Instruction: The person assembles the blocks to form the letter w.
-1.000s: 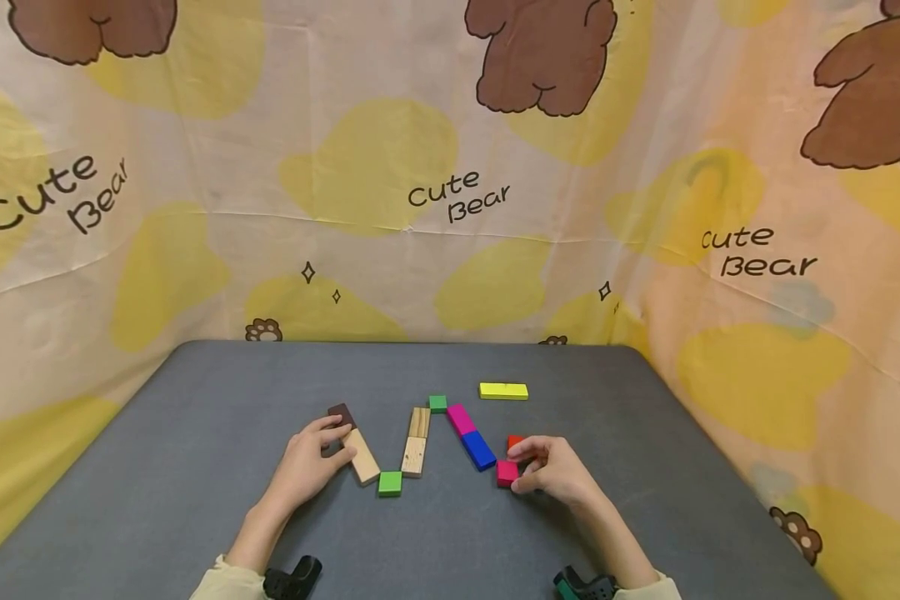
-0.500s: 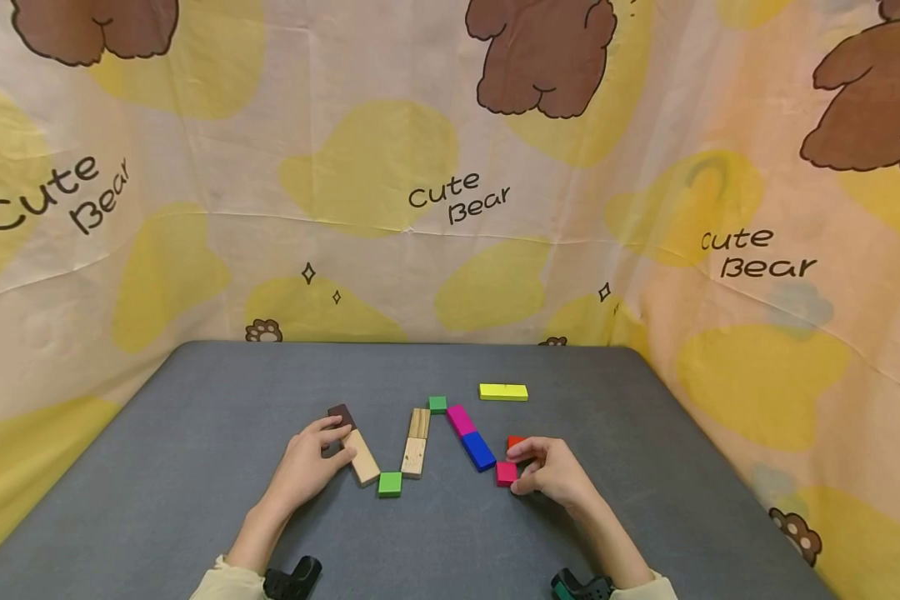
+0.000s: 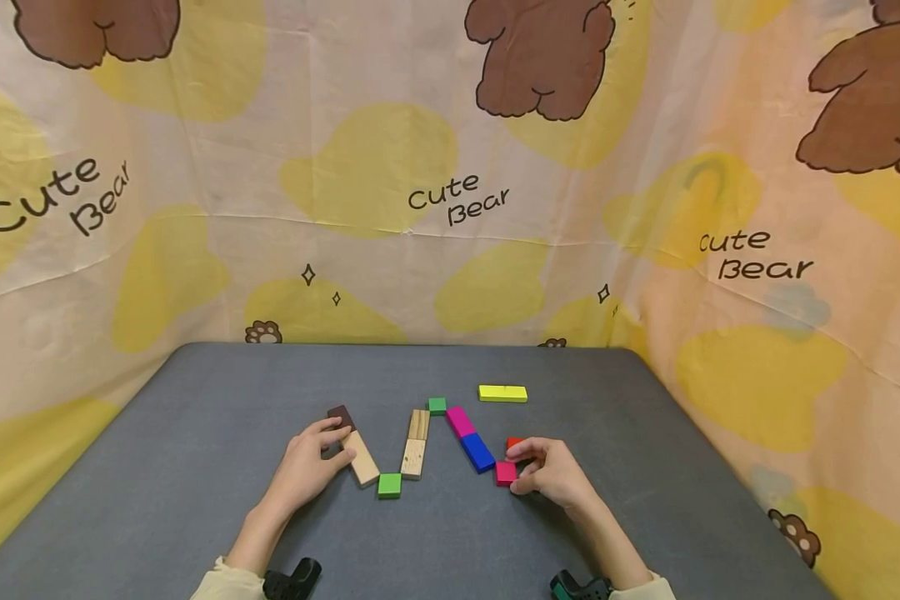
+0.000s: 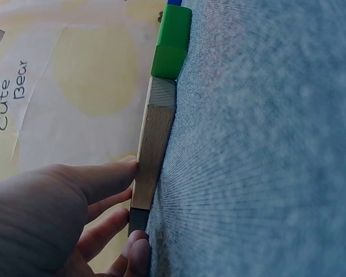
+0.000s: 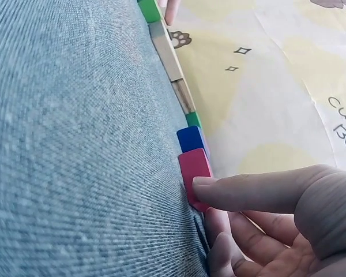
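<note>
My left hand [image 3: 309,462] rests against two blocks laid end to end on the table. Its thumb touches the light wooden block [image 3: 361,458], and its fingertips lie by the dark brown block [image 3: 340,414]. My right hand [image 3: 558,473] pinches a pink block [image 3: 506,474]; in the right wrist view the thumb presses on the pink block's [image 5: 195,173] near face, the other fingers bent beyond it. A red block [image 3: 513,442] shows just past the right fingertips, partly hidden. The pink block's corner is close to the blue block [image 3: 478,452].
A zigzag continues between the hands: a light green block [image 3: 390,486], two wooden blocks [image 3: 415,443], a dark green block [image 3: 437,406] and a magenta block [image 3: 460,422]. A yellow block [image 3: 503,393] lies apart behind them on the grey table [image 3: 255,375]. A printed cloth [image 3: 375,275] hangs behind.
</note>
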{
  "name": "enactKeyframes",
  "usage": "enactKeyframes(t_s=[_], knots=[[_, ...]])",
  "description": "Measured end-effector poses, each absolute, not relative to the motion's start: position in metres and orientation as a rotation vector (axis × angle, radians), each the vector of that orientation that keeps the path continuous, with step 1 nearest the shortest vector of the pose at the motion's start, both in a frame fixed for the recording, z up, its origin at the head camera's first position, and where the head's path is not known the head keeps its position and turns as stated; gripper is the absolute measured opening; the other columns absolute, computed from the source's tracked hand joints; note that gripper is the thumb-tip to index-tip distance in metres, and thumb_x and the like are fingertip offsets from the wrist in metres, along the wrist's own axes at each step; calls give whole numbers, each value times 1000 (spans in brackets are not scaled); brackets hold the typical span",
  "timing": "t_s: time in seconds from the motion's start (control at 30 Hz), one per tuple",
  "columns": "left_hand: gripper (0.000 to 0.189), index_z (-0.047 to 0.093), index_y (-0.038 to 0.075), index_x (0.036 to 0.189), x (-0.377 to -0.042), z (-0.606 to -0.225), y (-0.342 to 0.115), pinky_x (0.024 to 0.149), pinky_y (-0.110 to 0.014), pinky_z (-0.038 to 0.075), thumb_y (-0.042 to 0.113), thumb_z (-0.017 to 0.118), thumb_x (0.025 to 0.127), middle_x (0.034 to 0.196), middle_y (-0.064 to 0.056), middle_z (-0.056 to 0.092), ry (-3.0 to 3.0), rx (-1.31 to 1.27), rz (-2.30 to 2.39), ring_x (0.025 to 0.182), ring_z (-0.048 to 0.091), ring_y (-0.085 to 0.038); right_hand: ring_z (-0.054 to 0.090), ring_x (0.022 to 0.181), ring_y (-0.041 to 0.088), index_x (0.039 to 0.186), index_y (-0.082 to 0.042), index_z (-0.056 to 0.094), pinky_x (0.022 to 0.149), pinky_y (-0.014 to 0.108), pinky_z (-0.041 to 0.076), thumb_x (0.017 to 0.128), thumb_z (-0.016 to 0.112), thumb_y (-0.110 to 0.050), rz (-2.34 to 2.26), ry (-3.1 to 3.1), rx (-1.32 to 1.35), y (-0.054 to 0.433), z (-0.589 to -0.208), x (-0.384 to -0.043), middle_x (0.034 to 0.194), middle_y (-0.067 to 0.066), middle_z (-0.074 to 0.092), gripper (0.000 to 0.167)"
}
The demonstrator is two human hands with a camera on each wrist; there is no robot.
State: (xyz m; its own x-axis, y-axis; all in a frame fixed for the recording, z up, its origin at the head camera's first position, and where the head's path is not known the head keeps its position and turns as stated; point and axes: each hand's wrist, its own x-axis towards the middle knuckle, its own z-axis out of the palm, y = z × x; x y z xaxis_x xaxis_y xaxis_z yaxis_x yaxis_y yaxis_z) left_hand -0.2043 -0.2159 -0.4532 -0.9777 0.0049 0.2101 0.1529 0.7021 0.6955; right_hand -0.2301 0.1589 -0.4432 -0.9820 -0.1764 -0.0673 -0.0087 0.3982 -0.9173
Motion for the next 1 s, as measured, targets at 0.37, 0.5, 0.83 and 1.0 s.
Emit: enactKeyframes(t_s=[0.37, 0.5, 0.83, 1.0], knots=[[44, 62, -1, 131, -204, -453, -216, 96, -63, 37, 17, 71, 92, 142, -20, 48, -2722, -124, -1119, 117, 54, -42, 63, 71, 25, 109, 1, 69, 66, 35, 51, 70, 82, 8, -1714, 2410, -163, 176, -435, -233, 98, 15, 68, 42], [45, 62, -1, 131, -205, -453, -216, 96, -63, 37, 17, 71, 92, 143, -20, 48, -2724, -122, -1117, 118, 54, -42, 66, 76, 28, 111, -1, 70, 73, 36, 51, 74, 80, 4, -1797, 2422, -55, 192, -429, -235, 101, 17, 69, 38], [45, 62, -1, 131, -206, -454, -217, 95, -63, 38, 17, 72, 92, 143, -20, 48, -2718, -122, -1111, 117, 55, -42, 65, 74, 27, 108, -1, 71, 73, 39, 50, 76, 80, 3, -1804, 2496, -39, 197, -433, -241, 105, 14, 69, 34], [44, 63, -1, 131, -207, -454, -216, 95, -63, 38, 17, 71, 92, 143, -20, 48, -2723, -129, -1108, 117, 54, -42, 64, 74, 27, 108, -1, 71, 74, 41, 49, 77, 80, 3, -1806, 2501, -18, 196, -435, -239, 106, 13, 68, 33]])
